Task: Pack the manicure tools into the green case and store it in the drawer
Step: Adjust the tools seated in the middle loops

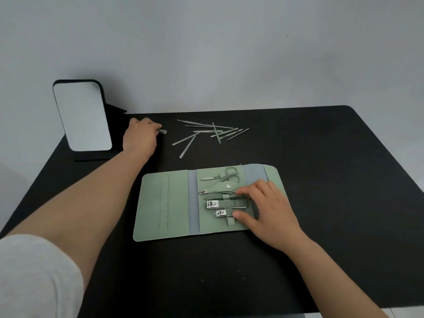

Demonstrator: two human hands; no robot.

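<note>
On the black table (321,157), the right hand (268,210) presses flat on the unfolded green fabric case (165,203); the left hand (140,134) pinches a small metal tool (163,131) beyond it.

No readable text, labels, brands or numbers on any item, clipper markings too blurred

Most of the small tool (163,131) inside the left hand's (140,134) curled fingers

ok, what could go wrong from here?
1. The left hand pinches a small metal tool by its end; it may slip on the way to the green case.
2. The loose tools lie crossed; lifting one may drag others.
3. The right hand rests on the case, maybe blocking the loops.
</note>
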